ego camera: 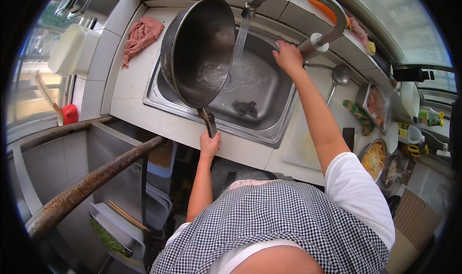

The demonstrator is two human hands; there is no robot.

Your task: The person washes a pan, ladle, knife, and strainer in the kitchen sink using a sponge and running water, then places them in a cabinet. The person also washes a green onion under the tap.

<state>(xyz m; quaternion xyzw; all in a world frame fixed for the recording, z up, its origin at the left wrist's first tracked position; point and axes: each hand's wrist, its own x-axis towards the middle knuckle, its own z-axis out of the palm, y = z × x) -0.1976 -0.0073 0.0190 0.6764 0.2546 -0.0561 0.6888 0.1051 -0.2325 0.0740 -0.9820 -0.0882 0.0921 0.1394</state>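
Note:
My left hand (210, 144) grips the handle of a dark wok (202, 57), which is tilted on its side over the left part of a steel sink (274, 131). Wet patches shine on the wok's inner wall. Up at the faucet (330, 10), my right hand (290, 57) is closed around its lever. Water (242, 39) streams from the spout just past the wok's right rim into the basin. A dark, crumpled scouring pad (244, 108) lies on the basin floor.
A pink cloth (142, 37) lies left of the sink. To the right are a ladle (340, 75), a white cutting board (306, 144), a metal tray of meat (375, 102) and a bowl of shredded food (373, 158). A rusty pipe rail (97, 182) runs at lower left.

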